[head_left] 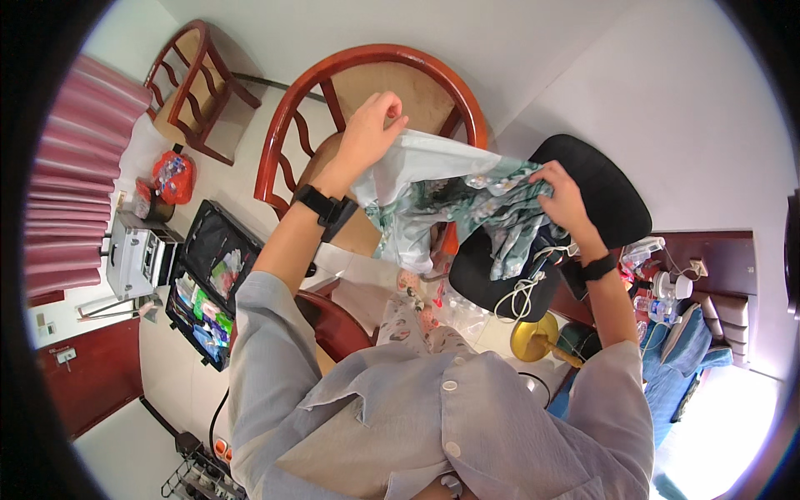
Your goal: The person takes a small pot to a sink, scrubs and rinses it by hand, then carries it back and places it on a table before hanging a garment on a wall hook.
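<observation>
A thin green and white floral garment (pixel 462 194) is stretched between my two hands, above a black chair and beside a wooden armchair. My left hand (pixel 372 128) pinches its pale edge at the upper left, with the fingers curled. My right hand (pixel 559 194) grips the bunched patterned cloth at the other end. Folds of the cloth hang down over the seat of the black chair (pixel 475 275). A white coiled cable (pixel 522 297) lies on that seat, below my right hand. Both wrists wear black bands, the left one with a clip-like piece.
A wooden armchair (pixel 375 53) stands ahead, another (pixel 194 94) at the back left. On the floor at left lie an open black suitcase (pixel 215 281) with packed items and a silver case (pixel 131 262). A yellow round stool (pixel 534 340) is at lower right, near a blue bed (pixel 662 375).
</observation>
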`<state>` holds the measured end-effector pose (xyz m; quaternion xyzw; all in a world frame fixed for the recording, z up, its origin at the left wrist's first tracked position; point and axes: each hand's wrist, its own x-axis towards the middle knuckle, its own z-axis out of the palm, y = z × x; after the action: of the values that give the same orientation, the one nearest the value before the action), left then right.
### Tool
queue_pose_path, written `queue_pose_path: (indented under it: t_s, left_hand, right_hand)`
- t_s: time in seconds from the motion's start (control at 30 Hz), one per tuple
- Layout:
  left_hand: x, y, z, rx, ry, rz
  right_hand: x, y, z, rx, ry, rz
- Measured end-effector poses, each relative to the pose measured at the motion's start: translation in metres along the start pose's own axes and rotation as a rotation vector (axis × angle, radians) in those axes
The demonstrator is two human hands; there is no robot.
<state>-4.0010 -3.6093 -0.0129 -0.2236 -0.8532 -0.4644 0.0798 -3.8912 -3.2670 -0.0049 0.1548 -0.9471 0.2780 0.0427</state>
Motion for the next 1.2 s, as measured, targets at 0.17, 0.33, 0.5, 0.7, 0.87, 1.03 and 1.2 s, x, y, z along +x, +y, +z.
queue_pose_path:
  t_s: [0.17, 0.33, 0.5, 0.7, 0.87, 1.03, 1.2]
  left_hand:
    - [-0.003, 0.052, -0.026, 0.44, -0.028, 0.398]
    - [-0.001, 0.076, 0.0, 0.585, 0.311, 0.384]
    - [-0.017, 0.152, 0.059, -0.271, 0.106, 0.304]
    - [0.0, 0.17, 0.022, -0.332, -0.166, 0.015]
    - [0.02, 0.179, -0.015, -0.485, -0.269, 0.057]
    - [0.032, 0.2, -0.065, -0.406, -0.078, -0.065]
    - [0.029, 0.224, -0.085, -0.372, -0.007, -0.006]
  right_hand:
    - [0.013, -0.05, -0.073, -0.058, 0.12, -0.034]
    - [0.017, -0.093, -0.115, -0.004, 0.088, -0.137]
    - [0.01, -0.122, -0.116, -0.156, 0.059, -0.225]
    - [0.007, -0.125, -0.126, -0.23, -0.033, -0.235]
    - [-0.002, -0.086, -0.094, -0.105, -0.249, -0.276]
    - [-0.022, -0.103, -0.045, -0.068, -0.599, -0.115]
    - [-0.015, -0.121, -0.014, -0.187, -0.499, 0.045]
